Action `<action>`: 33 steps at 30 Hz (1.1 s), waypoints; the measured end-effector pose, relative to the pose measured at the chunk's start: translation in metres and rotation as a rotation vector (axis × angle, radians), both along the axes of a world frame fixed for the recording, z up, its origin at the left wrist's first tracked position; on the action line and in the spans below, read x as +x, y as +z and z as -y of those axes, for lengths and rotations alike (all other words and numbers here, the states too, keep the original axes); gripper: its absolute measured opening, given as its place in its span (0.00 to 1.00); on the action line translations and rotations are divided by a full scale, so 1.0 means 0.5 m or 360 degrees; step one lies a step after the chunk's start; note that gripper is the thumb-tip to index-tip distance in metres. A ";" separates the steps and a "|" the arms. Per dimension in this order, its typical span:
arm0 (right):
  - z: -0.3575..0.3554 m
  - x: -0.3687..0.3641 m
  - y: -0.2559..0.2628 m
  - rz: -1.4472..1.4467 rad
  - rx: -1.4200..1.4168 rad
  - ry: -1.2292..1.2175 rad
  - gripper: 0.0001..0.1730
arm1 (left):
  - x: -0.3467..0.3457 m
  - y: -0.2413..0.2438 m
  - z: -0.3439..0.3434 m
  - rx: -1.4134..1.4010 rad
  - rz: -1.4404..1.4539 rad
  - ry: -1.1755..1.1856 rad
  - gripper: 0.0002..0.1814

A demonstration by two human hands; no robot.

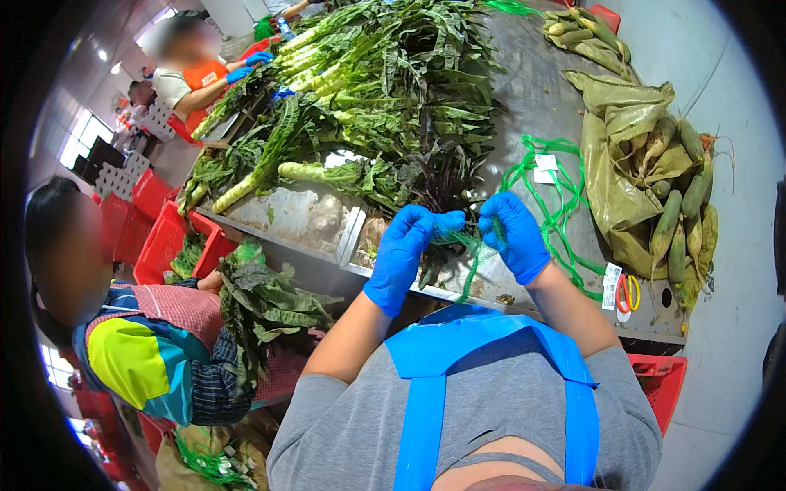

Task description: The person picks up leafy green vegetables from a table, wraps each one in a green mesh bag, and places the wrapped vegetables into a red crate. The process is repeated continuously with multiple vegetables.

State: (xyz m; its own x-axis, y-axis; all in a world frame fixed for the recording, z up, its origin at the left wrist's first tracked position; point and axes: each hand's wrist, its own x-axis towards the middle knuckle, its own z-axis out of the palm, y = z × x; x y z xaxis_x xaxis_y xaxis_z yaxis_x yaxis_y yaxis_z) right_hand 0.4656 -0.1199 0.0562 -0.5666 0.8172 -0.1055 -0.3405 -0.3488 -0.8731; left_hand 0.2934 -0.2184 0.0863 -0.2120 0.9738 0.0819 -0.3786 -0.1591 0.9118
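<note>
In blue gloves, my left hand (405,248) and my right hand (514,236) pinch a green mesh net bag (471,245) between them, at the table's near edge. One end of the net hangs down below my fingers. More green net bags (556,218), long and stringy with white tags, lie to the right of my right hand. Just beyond my left hand is a large heap of leafy celtuce stalks (374,92), pale stems pointing left, dark leaves to the right. What my fingertips do inside the mesh is partly hidden.
On the right of the metal table (525,80), an olive woven sack (620,147) holds green radishes (666,224). Near the edge lie a tag (611,285) and coloured rings (627,293). At left, a person holds leafy greens (264,301) beside a red crate (178,239); another gloved person stands farther off.
</note>
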 end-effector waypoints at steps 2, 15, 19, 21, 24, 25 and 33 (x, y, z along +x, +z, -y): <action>0.025 -0.014 0.026 0.0318 0.0031 -0.0016 0.12 | -0.018 -0.028 -0.013 0.0073 0.0150 0.0094 0.06; -0.057 0.028 0.002 -0.0649 -0.0275 -0.0119 0.11 | 0.007 -0.016 0.050 -0.0469 -0.0512 -0.0892 0.08; -0.025 0.055 0.030 -0.0189 -0.0087 0.0087 0.14 | -0.051 -0.019 0.033 -0.0430 -0.0599 -0.0538 0.07; -0.003 0.071 0.049 0.0175 0.0213 0.0375 0.15 | -0.010 0.027 0.006 -0.0028 -0.0530 0.0035 0.07; 0.020 0.049 0.050 0.0659 0.1094 0.0972 0.11 | -0.016 0.020 -0.002 -0.0080 -0.0020 -0.0057 0.08; 0.040 0.055 0.080 0.0761 0.1049 0.1138 0.12 | -0.012 0.021 -0.004 -0.0145 -0.0067 0.0004 0.10; 0.001 0.053 0.066 -0.0185 0.0513 0.0331 0.17 | -0.025 0.019 0.038 -0.0211 -0.0887 -0.1046 0.07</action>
State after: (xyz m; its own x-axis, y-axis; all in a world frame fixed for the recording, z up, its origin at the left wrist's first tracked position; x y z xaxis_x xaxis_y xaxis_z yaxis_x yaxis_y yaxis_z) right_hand 0.4920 -0.1202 0.0889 -0.7166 0.6645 0.2118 -0.3942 -0.1354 -0.9090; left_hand 0.2809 -0.2376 0.0957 0.4332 0.8938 -0.1164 0.1504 0.0556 0.9871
